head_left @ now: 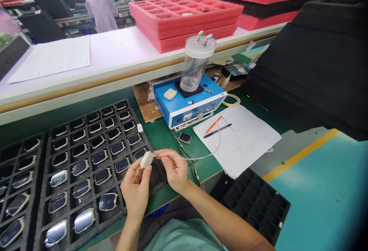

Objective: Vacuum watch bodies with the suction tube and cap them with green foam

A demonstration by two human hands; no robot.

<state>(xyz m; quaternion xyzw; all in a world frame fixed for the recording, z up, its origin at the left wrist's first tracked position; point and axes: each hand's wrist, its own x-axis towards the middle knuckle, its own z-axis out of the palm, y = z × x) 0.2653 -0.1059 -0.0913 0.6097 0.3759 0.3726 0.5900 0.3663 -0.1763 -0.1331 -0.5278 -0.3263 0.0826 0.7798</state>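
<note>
My left hand [136, 189] pinches a small cream-coloured block [147, 159] with rounded edges between thumb and fingers. Close on its right, my right hand [176, 172] grips the end of a thin clear tube [201, 158], its tip at the block's upper right side. Whether the tip goes in or only touches cannot be told. The tube curves back to the front of a blue box-shaped machine [184, 107]. A grey foam tray [69, 180] holding rows of watch faces with pale frames lies beside my left hand. One loose watch face [184, 138] lies on the green bench.
Atop the machine stand a clear cylinder [194, 71] and another cream block [170, 94]. Paper sheets [247, 136] with a black pen [217, 130] lie right. Red foam trays [186, 23] sit on the shelf; black foam stacks [310, 63] rise at right. People work behind.
</note>
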